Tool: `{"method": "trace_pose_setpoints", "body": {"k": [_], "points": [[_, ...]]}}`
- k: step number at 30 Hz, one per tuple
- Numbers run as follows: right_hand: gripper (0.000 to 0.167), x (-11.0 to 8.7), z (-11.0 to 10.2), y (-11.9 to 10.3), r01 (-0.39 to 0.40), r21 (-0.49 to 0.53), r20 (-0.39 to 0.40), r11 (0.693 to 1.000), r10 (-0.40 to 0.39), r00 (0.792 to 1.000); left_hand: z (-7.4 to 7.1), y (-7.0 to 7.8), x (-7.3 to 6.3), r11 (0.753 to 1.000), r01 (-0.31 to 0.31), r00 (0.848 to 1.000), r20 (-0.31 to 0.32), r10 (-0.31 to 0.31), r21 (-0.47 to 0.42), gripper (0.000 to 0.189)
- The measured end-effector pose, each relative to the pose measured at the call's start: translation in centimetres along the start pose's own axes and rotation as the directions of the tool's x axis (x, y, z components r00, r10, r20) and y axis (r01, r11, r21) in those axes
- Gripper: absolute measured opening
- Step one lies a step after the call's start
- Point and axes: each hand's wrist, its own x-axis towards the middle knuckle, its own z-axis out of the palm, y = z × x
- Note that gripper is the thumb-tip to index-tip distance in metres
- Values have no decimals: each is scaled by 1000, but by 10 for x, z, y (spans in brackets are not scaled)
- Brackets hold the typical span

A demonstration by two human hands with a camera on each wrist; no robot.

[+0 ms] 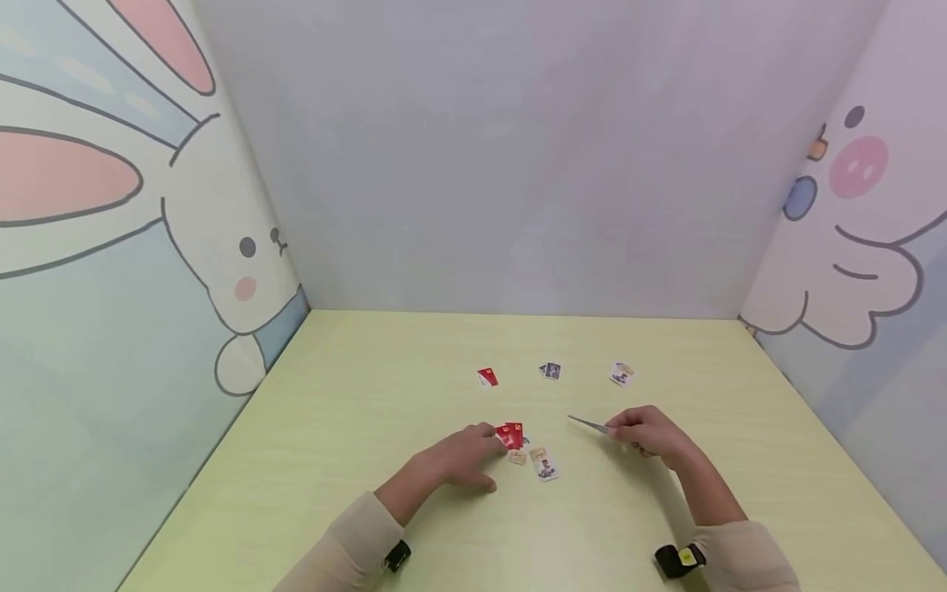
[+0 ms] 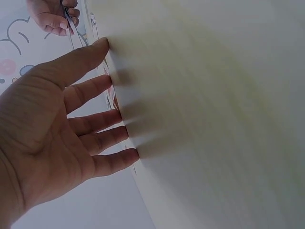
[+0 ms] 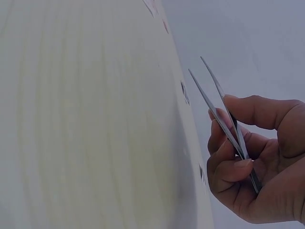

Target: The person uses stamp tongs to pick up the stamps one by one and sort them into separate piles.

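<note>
My right hand [image 1: 651,434] holds metal tweezers [image 3: 208,101] between thumb and curled fingers. Their two tips stand apart with nothing between them, raised over the table to the right of a loose group of small cards. In that group lie red cards [image 1: 515,432], a small cream card [image 1: 517,457] and a larger pale card with a printed figure [image 1: 545,467]. At the group's left edge, my left hand [image 1: 462,459] spreads its fingers, the tips resting on the tabletop in the left wrist view. Its fingertips partly cover the red cards in the head view.
Farther back on the pale wooden table [image 1: 370,370] is a spaced row: a red-and-white card [image 1: 487,377], overlapping dark cards [image 1: 552,371] and pale printed cards [image 1: 621,375]. A grey wall [image 1: 518,164] stands behind; cartoon-printed panels flank both sides.
</note>
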Motion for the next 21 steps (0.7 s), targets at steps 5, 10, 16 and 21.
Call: {"method": "trace_pose_setpoints", "body": {"k": [5, 10, 16, 21], "points": [[20, 2, 6, -4, 17, -15, 11, 1000, -17, 1000, -2, 1, -1, 1000, -4, 1000, 0, 4, -5, 51], [18, 6, 12, -6, 24, -29, 40, 999, -23, 999, -3, 2, -1, 1000, -5, 1000, 4, 5, -8, 51], [17, 10, 19, -12, 39, -39, 65, 999, -36, 997, -3, 2, -1, 1000, 2, 1000, 4, -2, -8, 51], [17, 12, 24, -13, 31, -39, 71, 999, -29, 997, -2, 1, -1, 1000, -3, 1000, 1, 3, -7, 51]]}}
